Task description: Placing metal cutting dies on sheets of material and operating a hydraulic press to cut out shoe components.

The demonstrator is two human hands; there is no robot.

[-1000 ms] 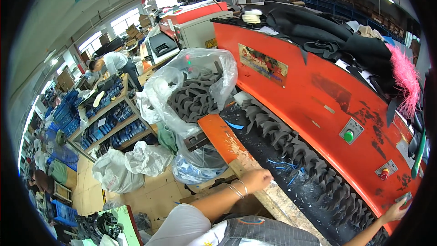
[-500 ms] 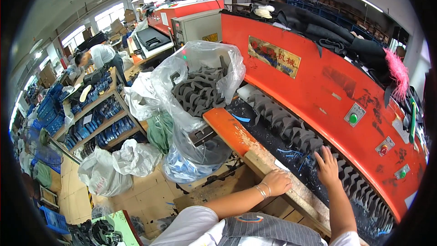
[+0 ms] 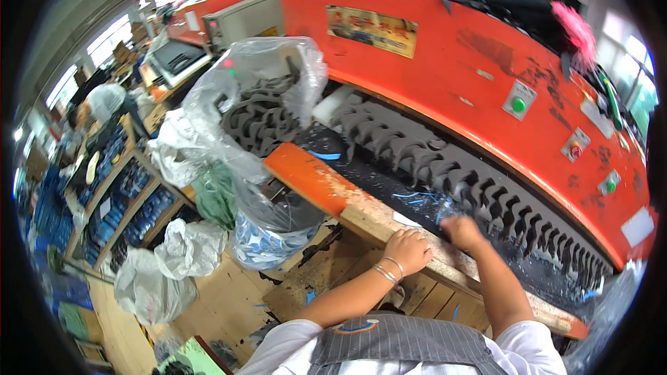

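Observation:
My left hand (image 3: 408,250) is curled over the pale wooden beam (image 3: 368,219) that runs along the near edge of a red machine (image 3: 445,48). My right hand (image 3: 464,235) is above the black bed beside that beam, close to a few thin blue strips (image 3: 417,199). Its fingers look bunched but are smeared by motion, so I cannot tell whether anything is in them. Beyond it, a long row of wavy dark grey cut pieces (image 3: 431,160) lies on the bed along the machine.
At the left end of the beam, a clear plastic bag (image 3: 306,69) holds many similar grey pieces (image 3: 260,121). White sacks (image 3: 153,285) lie on the floor. A shelf rack (image 3: 142,198) stands at the left, with a person (image 3: 108,101) bending behind it. Green buttons (image 3: 518,105) sit on the machine front.
My right hand has drawn back from the grey pieces toward the beam, its spread fingers now bunched. My left hand stays on the beam. The whole view has shifted.

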